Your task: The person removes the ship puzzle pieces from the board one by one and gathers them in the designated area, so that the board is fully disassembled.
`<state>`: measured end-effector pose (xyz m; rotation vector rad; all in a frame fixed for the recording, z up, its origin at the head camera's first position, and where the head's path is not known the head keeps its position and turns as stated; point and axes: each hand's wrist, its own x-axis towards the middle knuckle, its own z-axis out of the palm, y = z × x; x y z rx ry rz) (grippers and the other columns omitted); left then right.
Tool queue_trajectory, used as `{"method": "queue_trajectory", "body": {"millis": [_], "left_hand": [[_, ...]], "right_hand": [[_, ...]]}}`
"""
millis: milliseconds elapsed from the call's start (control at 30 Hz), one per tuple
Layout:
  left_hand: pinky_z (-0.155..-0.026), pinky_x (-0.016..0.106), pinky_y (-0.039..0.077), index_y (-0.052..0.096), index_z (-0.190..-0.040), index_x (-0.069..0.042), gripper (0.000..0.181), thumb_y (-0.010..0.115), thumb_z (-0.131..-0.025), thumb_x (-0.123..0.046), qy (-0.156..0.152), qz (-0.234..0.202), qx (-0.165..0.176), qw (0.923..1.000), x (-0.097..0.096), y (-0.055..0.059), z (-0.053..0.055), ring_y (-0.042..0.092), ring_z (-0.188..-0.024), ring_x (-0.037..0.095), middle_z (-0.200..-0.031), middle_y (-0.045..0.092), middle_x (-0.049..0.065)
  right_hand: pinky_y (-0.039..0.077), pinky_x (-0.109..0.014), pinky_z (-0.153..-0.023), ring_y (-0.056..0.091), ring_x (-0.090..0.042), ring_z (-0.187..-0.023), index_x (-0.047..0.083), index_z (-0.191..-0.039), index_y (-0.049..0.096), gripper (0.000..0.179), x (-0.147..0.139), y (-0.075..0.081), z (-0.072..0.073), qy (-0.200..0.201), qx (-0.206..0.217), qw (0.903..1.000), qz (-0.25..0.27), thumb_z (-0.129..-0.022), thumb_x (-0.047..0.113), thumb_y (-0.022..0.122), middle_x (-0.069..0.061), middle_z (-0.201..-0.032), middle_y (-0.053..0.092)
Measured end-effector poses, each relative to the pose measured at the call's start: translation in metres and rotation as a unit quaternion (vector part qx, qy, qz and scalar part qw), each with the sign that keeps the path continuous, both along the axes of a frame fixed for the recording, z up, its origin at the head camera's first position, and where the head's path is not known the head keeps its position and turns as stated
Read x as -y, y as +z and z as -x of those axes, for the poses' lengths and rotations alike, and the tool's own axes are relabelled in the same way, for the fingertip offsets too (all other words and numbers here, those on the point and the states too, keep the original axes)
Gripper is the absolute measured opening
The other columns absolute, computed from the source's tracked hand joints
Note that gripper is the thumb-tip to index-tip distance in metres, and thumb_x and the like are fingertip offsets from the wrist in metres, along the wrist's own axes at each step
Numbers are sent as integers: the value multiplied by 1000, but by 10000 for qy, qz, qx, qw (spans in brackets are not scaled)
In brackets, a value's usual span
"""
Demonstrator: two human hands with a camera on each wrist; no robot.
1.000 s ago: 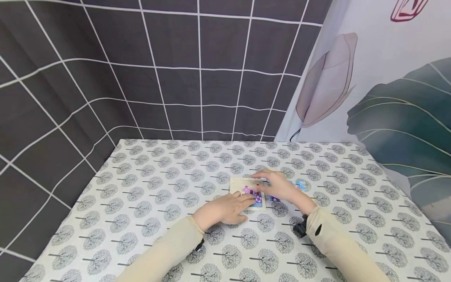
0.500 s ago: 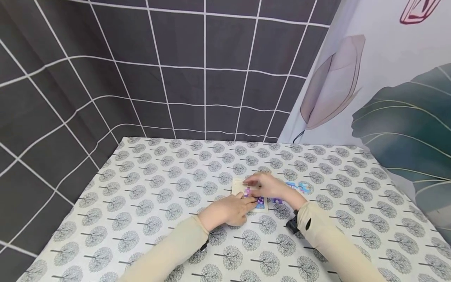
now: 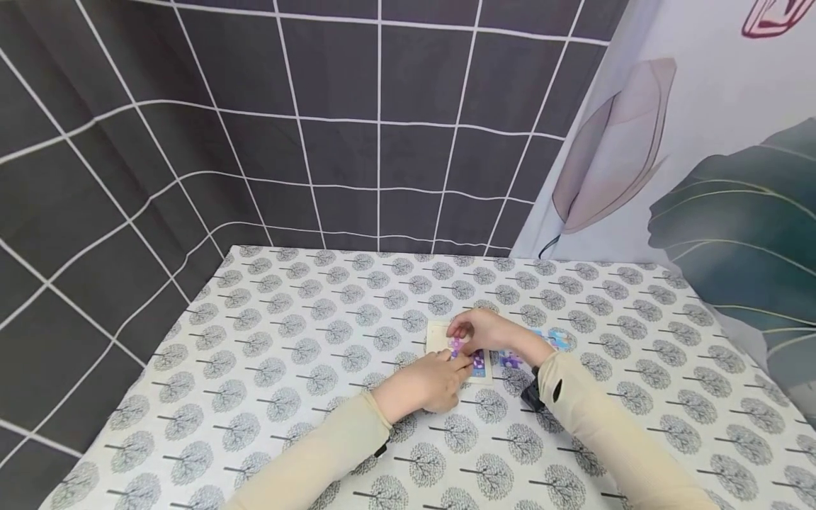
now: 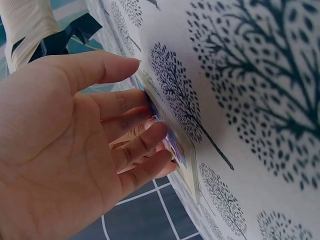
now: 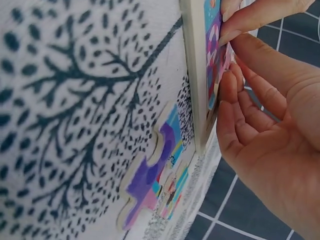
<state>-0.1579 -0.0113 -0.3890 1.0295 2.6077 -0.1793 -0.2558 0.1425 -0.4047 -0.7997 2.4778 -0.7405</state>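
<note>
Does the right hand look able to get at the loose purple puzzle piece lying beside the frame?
Probably yes. The loose purple piece lies flat on the tablecloth just outside the puzzle frame, with nothing on it. The right hand is at the frame right next to it.

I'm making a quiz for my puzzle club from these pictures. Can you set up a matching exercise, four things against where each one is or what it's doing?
Things:
1. left hand
2. right hand
3. puzzle tray
4. loose puzzle pieces

Places or states:
A. lying on the tablecloth, to the tray's right
B. fingertips resting on the tray's near edge
C. pinching a purple piece over the tray
D. flat on the tree-print tablecloth, under both hands

Pairs: 1-B, 2-C, 3-D, 4-A
</note>
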Motion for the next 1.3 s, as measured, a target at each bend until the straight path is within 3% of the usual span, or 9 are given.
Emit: {"method": "queue_trajectory", "body": {"millis": [200, 500, 767, 900, 1033, 1300], "left_hand": [[-113, 34, 26, 30, -147, -15, 57, 47, -95, -32, 9, -81, 29, 10000, 0, -2, 1, 22, -140, 18, -154, 23, -6], [-114, 40, 22, 24, -149, -17, 59, 46, -95, -30, 63, -222, 375, 9990, 6, -5, 1, 16, -142, 24, -155, 15, -9], [-115, 40, 21, 23, -149, -21, 59, 46, -96, -31, 104, -269, 505, 9983, 10, -5, 2, 18, -141, 23, -155, 13, -12], [-112, 36, 29, 23, -149, -21, 59, 46, -96, -32, 33, -250, 487, 9985, 10, -4, 3, 32, -128, 15, -155, 14, -12], [-107, 32, 34, 23, -149, -22, 58, 46, -96, -31, -11, -313, 557, 9980, 9, -3, 5, 36, -108, 9, -154, 18, -12], [-105, 31, 36, 23, -149, -23, 57, 45, -96, -29, 89, -326, 693, 9970, 11, -1, 6, 36, -103, 8, -154, 18, -12]], "right_hand": [[52, -27, -81, 60, -13, -84, 4, -102, 68, 37, 1, 1, 0, -89, 73, 9999, 36, -67, 1, 77, 0, -90, 66], [51, -21, -71, 59, -10, -77, 4, -96, 66, 32, -3, -1, -5, 231, -519, 9980, 265, -67, 3, 78, 0, -85, 65], [53, -27, -78, 61, -14, -83, 5, -96, 67, 28, -8, -1, -11, 165, -465, 9975, 504, -70, 6, 77, -3, -92, 63], [53, -26, -78, 61, -14, -82, 5, -98, 66, 29, -11, -3, -11, 275, -359, 9964, 721, -71, 5, 77, -4, -92, 64], [54, -25, -77, 62, -13, -81, 5, -97, 66, 28, -16, -6, -10, 375, -313, 9948, 890, -71, 5, 77, -3, -89, 66], [53, -22, -70, 60, -9, -73, 8, -99, 66, 28, -14, -7, -8, 400, -326, 9944, 920, -73, 8, 76, 1, -82, 65]]}}
